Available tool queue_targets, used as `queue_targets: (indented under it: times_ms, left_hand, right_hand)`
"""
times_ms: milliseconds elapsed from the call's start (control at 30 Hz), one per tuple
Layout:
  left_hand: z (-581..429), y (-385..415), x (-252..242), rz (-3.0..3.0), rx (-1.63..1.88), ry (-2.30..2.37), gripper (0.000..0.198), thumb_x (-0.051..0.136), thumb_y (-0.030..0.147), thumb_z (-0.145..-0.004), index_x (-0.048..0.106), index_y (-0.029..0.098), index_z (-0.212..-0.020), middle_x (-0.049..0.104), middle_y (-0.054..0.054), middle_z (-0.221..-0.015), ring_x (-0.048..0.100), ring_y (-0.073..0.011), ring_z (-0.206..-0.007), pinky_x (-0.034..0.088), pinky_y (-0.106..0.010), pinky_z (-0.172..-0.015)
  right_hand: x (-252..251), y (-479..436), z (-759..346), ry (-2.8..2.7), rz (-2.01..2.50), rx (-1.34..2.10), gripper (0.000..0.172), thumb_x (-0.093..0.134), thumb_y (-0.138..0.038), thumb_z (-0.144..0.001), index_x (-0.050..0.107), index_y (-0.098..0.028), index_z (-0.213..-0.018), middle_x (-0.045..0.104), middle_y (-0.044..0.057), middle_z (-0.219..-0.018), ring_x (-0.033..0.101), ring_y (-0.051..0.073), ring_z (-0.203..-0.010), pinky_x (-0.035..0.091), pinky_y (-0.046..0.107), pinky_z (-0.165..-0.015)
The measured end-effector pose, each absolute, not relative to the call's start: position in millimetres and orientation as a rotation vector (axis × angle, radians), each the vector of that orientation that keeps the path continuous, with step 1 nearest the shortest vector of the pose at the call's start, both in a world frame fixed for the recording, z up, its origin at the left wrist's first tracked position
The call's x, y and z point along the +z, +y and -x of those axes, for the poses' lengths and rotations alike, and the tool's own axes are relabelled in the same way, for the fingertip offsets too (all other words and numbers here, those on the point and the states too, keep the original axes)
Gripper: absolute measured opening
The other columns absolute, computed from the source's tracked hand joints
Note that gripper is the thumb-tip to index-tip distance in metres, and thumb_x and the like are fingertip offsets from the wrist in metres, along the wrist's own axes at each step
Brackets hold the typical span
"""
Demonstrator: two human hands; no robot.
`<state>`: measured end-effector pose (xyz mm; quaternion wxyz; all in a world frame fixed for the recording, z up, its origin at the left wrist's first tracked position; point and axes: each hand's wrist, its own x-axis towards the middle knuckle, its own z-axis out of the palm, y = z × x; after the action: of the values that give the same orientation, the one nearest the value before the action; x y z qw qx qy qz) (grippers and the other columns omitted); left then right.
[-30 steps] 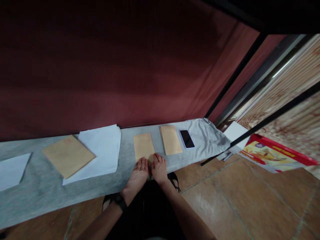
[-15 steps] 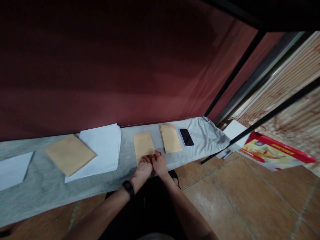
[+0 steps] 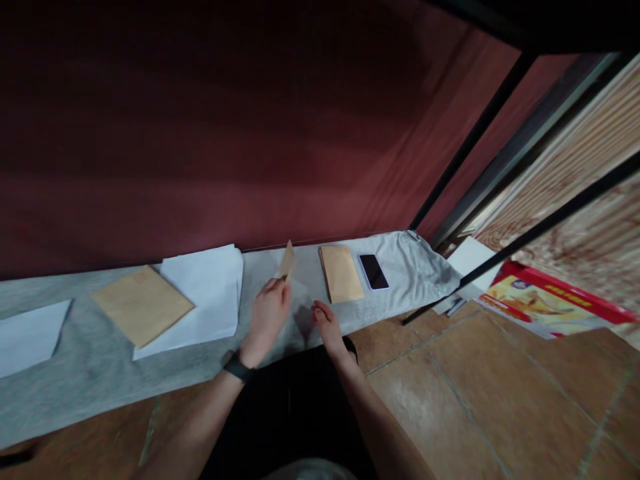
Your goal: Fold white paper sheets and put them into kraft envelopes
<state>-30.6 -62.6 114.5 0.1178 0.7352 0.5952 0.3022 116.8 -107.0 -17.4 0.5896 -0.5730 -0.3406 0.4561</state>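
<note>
Left hand (image 3: 270, 311) has its fingers pinched on a brown envelope (image 3: 288, 257), edge-on over the bench (image 3: 260, 270), long axis running near to far, while the right hand (image 3: 327, 328), nearby on the right, looks loosely open and empty.

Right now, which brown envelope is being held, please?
The envelope in the left hand, tilted up; the envelopes beside the phone and overlapping white paper lie flat.

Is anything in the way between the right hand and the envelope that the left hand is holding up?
Nothing visible blocks it. Between the right hand and the envelope I see only grey cloth. The left hand grips the lower end; the brown stack lies off to the right.
</note>
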Motion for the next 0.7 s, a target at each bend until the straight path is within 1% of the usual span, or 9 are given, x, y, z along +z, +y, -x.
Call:
queue_targets:
  times_ms: [67,133,167,200,267,400,500,600,700]
  left_hand:
    - [38,-58,114,-1.655,1.202,1.691,0.027,0.05,0.034,-0.092,0.069,0.017,-0.081,0.069,-0.006,-0.077,0.066,-0.0188,-0.07,0.051,-0.028,-0.063]
    - [41,-61,100,-1.123,1.419,1.52,0.022,0.062,0.037,-0.083,0.066,0.017,-0.077,0.066,-0.001,-0.068,0.063,-0.0163,-0.06,0.053,-0.027,-0.056]
    - [40,-65,89,-0.889,1.473,1.415,0.019,0.068,0.035,-0.077,0.065,0.016,-0.076,0.066,0.0,-0.067,0.063,-0.0153,-0.06,0.056,-0.028,-0.058]
    - [37,-70,78,-0.696,1.485,1.345,0.02,0.075,0.031,-0.071,0.061,0.016,-0.07,0.063,0.002,-0.063,0.062,-0.0135,-0.057,0.058,-0.029,-0.062]
    - [30,-82,56,-0.418,1.481,1.291,0.023,0.079,0.02,-0.067,0.056,0.016,-0.063,0.063,0.003,-0.06,0.062,-0.0105,-0.054,0.06,-0.028,-0.066]
    - [17,-98,34,-0.189,1.387,1.239,0.024,0.078,0.007,-0.071,0.056,0.016,-0.067,0.066,0.002,-0.062,0.067,-0.0102,-0.056,0.062,-0.025,-0.071]
    - [14,-101,33,-0.187,1.306,1.229,0.018,0.074,0.007,-0.078,0.059,0.015,-0.072,0.071,-0.002,-0.066,0.07,-0.0127,-0.06,0.063,-0.027,-0.071]
    - [16,-108,31,-0.234,1.137,1.223,0.014,0.067,0.017,-0.089,0.063,0.013,-0.075,0.074,-0.008,-0.071,0.073,-0.0156,-0.065,0.062,-0.027,-0.068]
    - [18,-121,23,-0.42,0.954,1.24,0.028,0.06,0.034,-0.094,0.067,0.013,-0.078,0.075,-0.011,-0.075,0.073,-0.0177,-0.064,0.062,-0.029,-0.062]
  right_hand:
    - [-7,-103,-111,-0.764,1.307,1.115,0.042,0.061,-0.05,-0.084,0.071,-0.02,-0.112,0.074,0.007,-0.1,0.066,0.018,-0.081,0.055,0.032,-0.077]
    - [-1,-100,-103,-0.761,1.287,1.158,0.044,0.062,-0.053,-0.083,0.07,-0.02,-0.11,0.074,0.006,-0.098,0.064,0.016,-0.074,0.055,0.03,-0.071]
    - [0,-99,-100,-0.761,1.279,1.185,0.044,0.062,-0.054,-0.082,0.07,-0.021,-0.11,0.073,0.006,-0.097,0.064,0.016,-0.073,0.055,0.029,-0.069]
    - [1,-98,-97,-0.76,1.276,1.214,0.044,0.062,-0.055,-0.081,0.069,-0.021,-0.109,0.073,0.005,-0.096,0.064,0.016,-0.072,0.054,0.029,-0.067]
    - [-2,-99,-91,-0.763,1.285,1.255,0.044,0.062,-0.056,-0.082,0.068,-0.022,-0.109,0.072,0.004,-0.093,0.065,0.016,-0.07,0.055,0.029,-0.064]
    - [-10,-101,-89,-0.836,1.324,1.224,0.044,0.061,-0.052,-0.084,0.066,-0.021,-0.116,0.072,0.003,-0.089,0.067,0.018,-0.07,0.057,0.031,-0.063]
    - [-11,-100,-93,-0.917,1.371,1.131,0.045,0.06,-0.04,-0.084,0.063,-0.019,-0.124,0.072,0.004,-0.086,0.067,0.019,-0.07,0.058,0.031,-0.066]
    - [-9,-98,-101,-1.068,1.458,1.006,0.043,0.054,-0.029,-0.086,0.062,-0.017,-0.126,0.074,0.004,-0.085,0.068,0.019,-0.07,0.058,0.032,-0.068]
    - [-8,-98,-110,-1.286,1.588,0.832,0.04,0.052,-0.02,-0.085,0.065,-0.018,-0.123,0.075,0.004,-0.082,0.07,0.02,-0.073,0.057,0.033,-0.073]
